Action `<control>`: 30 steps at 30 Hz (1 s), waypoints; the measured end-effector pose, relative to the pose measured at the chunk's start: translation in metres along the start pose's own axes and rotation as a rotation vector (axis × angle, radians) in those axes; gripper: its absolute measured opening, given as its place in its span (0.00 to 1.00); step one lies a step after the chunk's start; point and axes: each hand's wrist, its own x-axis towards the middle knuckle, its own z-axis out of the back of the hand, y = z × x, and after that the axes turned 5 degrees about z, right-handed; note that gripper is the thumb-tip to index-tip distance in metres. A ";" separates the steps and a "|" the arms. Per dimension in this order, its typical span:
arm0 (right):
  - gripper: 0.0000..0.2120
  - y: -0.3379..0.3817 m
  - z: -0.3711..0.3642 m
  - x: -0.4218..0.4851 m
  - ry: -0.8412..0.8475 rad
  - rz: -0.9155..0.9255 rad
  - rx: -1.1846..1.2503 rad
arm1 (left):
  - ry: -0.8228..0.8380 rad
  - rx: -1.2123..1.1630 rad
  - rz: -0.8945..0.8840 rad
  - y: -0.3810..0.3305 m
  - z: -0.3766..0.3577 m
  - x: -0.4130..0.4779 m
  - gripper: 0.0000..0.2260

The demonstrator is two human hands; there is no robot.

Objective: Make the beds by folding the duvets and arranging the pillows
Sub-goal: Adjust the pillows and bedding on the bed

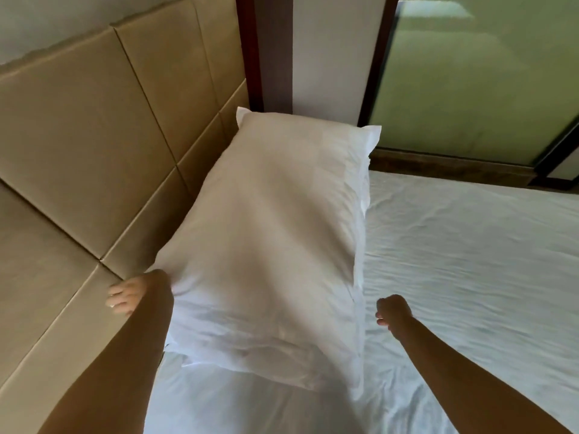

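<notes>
— What does the room look like?
— A bed with a wrinkled white sheet [470,261] fills the lower right of the frame. A tan padded headboard of square panels [78,136] runs up the left, and a frosted green glass panel [470,73] stands at the upper right.
— And the pillow?
— The plump white pillow [266,245] lies in the centre, on the sheet and against the headboard.
— The hands?
— The left hand [127,296] sits at the pillow's near left corner, fingers [116,298] curled against the headboard. I cannot tell whether they hold the cloth. The right hand [393,311] is a closed fist just beside the pillow's right edge, holding nothing.
</notes>
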 end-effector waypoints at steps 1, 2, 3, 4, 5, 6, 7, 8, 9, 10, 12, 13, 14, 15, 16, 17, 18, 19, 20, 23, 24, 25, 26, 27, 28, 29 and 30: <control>0.12 0.010 0.004 0.005 -0.043 0.005 0.005 | -0.023 0.061 -0.151 -0.006 0.001 -0.015 0.32; 0.09 0.026 0.005 0.010 -0.072 0.024 -0.007 | 0.012 0.153 -0.329 -0.015 -0.002 -0.028 0.31; 0.09 0.043 0.006 0.016 -0.091 0.082 -0.063 | 0.078 0.241 -0.486 -0.027 -0.009 -0.039 0.23; 0.09 0.064 0.007 0.018 -0.095 0.162 -0.161 | 0.166 0.323 -0.626 -0.040 -0.022 -0.044 0.20; 0.06 0.087 0.005 0.017 -0.110 0.256 -0.250 | 0.273 0.392 -0.727 -0.054 -0.035 -0.050 0.21; 0.05 0.110 0.003 0.019 -0.139 0.368 -0.308 | 0.373 0.450 -0.815 -0.067 -0.046 -0.055 0.21; 0.10 0.133 -0.001 0.022 -0.159 0.473 -0.312 | 0.444 0.497 -0.892 -0.079 -0.060 -0.060 0.21; 0.14 0.158 -0.004 0.023 -0.160 0.565 -0.297 | 0.488 0.541 -0.963 -0.091 -0.074 -0.067 0.21; 0.17 0.179 -0.008 0.028 -0.150 0.658 -0.302 | 0.520 0.587 -1.021 -0.102 -0.089 -0.073 0.21; 0.19 0.201 -0.013 0.036 -0.120 0.749 -0.329 | 0.546 0.610 -1.070 -0.112 -0.107 -0.079 0.21; 0.20 0.239 -0.025 0.062 -0.052 0.905 -0.436 | 0.580 0.674 -1.160 -0.134 -0.144 -0.091 0.21; 0.21 0.255 -0.031 0.076 -0.030 0.966 -0.518 | 0.595 0.708 -1.190 -0.145 -0.163 -0.098 0.22; 0.22 0.270 -0.036 0.093 -0.004 0.988 -0.593 | 0.602 0.731 -1.212 -0.156 -0.184 -0.106 0.23; 0.22 0.282 -0.040 0.112 0.009 0.988 -0.641 | 0.609 0.752 -1.214 -0.165 -0.205 -0.113 0.24; 0.23 0.293 -0.044 0.130 0.014 0.976 -0.668 | 0.606 0.767 -1.211 -0.175 -0.226 -0.119 0.25; 0.23 0.304 -0.048 0.150 0.005 0.972 -0.666 | 0.593 0.775 -1.209 -0.184 -0.245 -0.123 0.26; 0.23 0.314 -0.049 0.169 -0.013 0.980 -0.652 | 0.575 0.783 -1.209 -0.194 -0.264 -0.125 0.26; 0.23 0.325 -0.050 0.189 -0.035 0.999 -0.640 | 0.558 0.794 -1.215 -0.204 -0.280 -0.124 0.27; 0.23 0.337 -0.049 0.209 -0.052 1.014 -0.621 | 0.548 0.804 -1.226 -0.211 -0.295 -0.121 0.28; 0.22 0.369 -0.044 0.273 -0.128 1.083 -0.511 | 0.486 0.808 -1.270 -0.209 -0.327 -0.103 0.31; 0.22 0.379 -0.041 0.292 -0.164 1.117 -0.465 | 0.448 0.793 -1.284 -0.201 -0.335 -0.096 0.33; 0.23 0.388 -0.038 0.313 -0.180 1.136 -0.392 | 0.411 0.778 -1.298 -0.191 -0.342 -0.090 0.35; 0.23 0.395 -0.033 0.333 -0.160 1.096 -0.321 | 0.382 0.765 -1.306 -0.182 -0.348 -0.084 0.37; 0.22 0.400 -0.028 0.353 -0.133 1.030 -0.266 | 0.360 0.760 -1.309 -0.175 -0.356 -0.080 0.38; 0.22 0.402 -0.021 0.373 -0.103 0.895 -0.244 | 0.339 0.762 -1.311 -0.170 -0.363 -0.078 0.38; 0.24 0.401 -0.014 0.395 -0.067 0.754 -0.212 | 0.318 0.762 -1.316 -0.167 -0.371 -0.076 0.39; 0.25 0.396 -0.008 0.414 -0.043 0.601 -0.147 | 0.298 0.756 -1.322 -0.165 -0.378 -0.075 0.38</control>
